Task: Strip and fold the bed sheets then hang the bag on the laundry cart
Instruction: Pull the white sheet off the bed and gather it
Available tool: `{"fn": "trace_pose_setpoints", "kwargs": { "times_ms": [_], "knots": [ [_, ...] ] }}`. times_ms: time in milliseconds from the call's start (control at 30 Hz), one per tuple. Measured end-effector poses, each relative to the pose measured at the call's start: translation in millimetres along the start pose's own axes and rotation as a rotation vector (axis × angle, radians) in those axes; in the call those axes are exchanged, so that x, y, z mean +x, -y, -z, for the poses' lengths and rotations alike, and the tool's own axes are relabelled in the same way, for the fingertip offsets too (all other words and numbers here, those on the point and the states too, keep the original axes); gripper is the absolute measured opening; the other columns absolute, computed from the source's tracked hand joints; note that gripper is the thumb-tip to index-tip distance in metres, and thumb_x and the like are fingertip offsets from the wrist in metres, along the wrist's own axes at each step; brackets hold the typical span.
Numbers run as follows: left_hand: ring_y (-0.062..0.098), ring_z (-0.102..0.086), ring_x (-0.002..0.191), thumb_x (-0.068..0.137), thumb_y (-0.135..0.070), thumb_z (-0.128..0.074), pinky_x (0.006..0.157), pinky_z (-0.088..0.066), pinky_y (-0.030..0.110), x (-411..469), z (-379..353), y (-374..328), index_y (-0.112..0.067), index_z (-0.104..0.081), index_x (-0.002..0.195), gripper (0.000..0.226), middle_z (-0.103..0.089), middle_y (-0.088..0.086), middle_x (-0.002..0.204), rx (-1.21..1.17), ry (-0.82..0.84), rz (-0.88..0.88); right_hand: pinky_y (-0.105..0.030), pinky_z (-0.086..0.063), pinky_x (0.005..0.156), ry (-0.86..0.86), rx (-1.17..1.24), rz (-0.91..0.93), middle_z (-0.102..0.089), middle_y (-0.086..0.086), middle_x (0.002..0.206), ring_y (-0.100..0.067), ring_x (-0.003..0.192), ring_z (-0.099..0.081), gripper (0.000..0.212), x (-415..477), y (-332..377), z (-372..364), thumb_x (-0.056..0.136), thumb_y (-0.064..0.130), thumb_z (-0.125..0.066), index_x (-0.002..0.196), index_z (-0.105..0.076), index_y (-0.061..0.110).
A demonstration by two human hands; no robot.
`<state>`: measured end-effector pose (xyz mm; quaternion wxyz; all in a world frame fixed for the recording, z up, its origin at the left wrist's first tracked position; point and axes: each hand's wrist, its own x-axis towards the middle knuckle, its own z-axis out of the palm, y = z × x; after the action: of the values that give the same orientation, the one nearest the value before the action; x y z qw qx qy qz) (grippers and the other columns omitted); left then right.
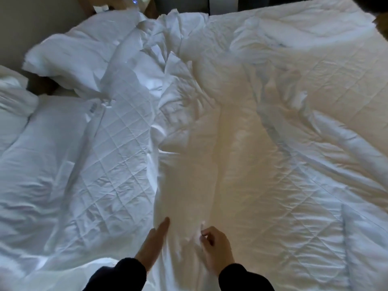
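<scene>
A white bed sheet (189, 164) lies gathered in a long bunched strip down the middle of the bed, running from my hands to the far side. My left hand (153, 242) lies against the sheet's left edge with its fingers straight. My right hand (214, 244) pinches a fold of the sheet between thumb and curled fingers. Both wrists wear dark sleeves. A quilted white mattress pad (117, 156) shows on either side of the strip. No bag or laundry cart is in view.
A white pillow (69, 51) lies at the far left edge of the bed, and more white bedding (14, 106) is piled at the left. Wooden furniture (147, 5) stands beyond the bed's far side. A loose fold of sheet (365, 244) sits at the right.
</scene>
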<state>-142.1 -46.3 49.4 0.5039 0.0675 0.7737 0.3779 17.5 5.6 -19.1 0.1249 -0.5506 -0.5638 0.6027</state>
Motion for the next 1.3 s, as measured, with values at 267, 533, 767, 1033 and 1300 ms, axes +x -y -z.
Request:
{"fn": "trace_pose_setpoints", "kwargs": {
  "times_ms": [267,533,767,1033,1300],
  "knots": [
    [0.036,-0.038,0.124,0.065,-0.057,-0.056,0.105,-0.028,0.045,4.7,0.2,-3.1,-0.009,-0.032,0.143,0.095,-0.045,0.024,0.13,0.511,-0.397,-0.17,-0.017,-0.033,0.053,-0.003,-0.099,0.279,-0.05,0.015,0.046,-0.005,0.049,-0.045,0.015,-30.3,40.4,42.9,0.082,0.018,-0.057,0.069,-0.052,0.024],
    [0.03,-0.042,0.131,0.069,-0.077,-0.056,0.105,-0.033,0.042,13.6,-64.0,-75.1,-0.022,-0.015,0.151,0.106,-0.04,0.011,0.143,1.08,0.035,-0.358,-0.018,-0.022,0.051,0.204,-0.966,0.493,-0.042,0.004,0.036,-0.015,0.038,-0.018,0.024,-77.6,53.0,-7.7,0.048,0.038,-0.07,0.052,-0.052,0.023],
    [0.028,-0.056,0.114,0.089,-0.014,-0.05,0.093,-0.043,0.034,30.3,-86.0,-36.7,-0.015,-0.047,0.129,0.04,-0.056,0.007,0.122,1.707,0.171,-0.45,-0.032,-0.036,0.091,0.277,-0.411,0.139,-0.06,-0.017,0.116,-0.031,0.109,-0.055,0.033,-57.3,40.2,-25.6,0.096,0.03,-0.038,0.118,-0.055,0.013],
    [0.007,-0.063,0.072,0.092,-0.008,-0.054,0.068,-0.048,0.024,12.7,-42.8,-45.5,-0.012,-0.07,0.086,0.018,-0.071,-0.002,0.077,0.706,0.413,-0.356,-0.018,-0.022,0.107,-0.029,-0.195,0.012,-0.022,0.002,0.155,-0.013,0.14,-0.028,0.114,3.6,-5.5,40.6,0.068,0.067,-0.066,0.152,-0.004,0.019],
    [0.03,-0.067,0.101,0.097,-0.007,-0.05,0.091,-0.054,0.041,-23.3,-91.7,-74.7,-0.006,-0.066,0.112,0.021,-0.071,0.015,0.107,0.166,0.464,-0.259,-0.03,-0.042,0.058,-0.534,0.189,0.124,-0.053,0.006,0.053,-0.006,0.052,-0.044,0.041,-28.5,7.9,114.9,0.059,0.049,-0.06,0.064,-0.062,0.008]
  ]
}}
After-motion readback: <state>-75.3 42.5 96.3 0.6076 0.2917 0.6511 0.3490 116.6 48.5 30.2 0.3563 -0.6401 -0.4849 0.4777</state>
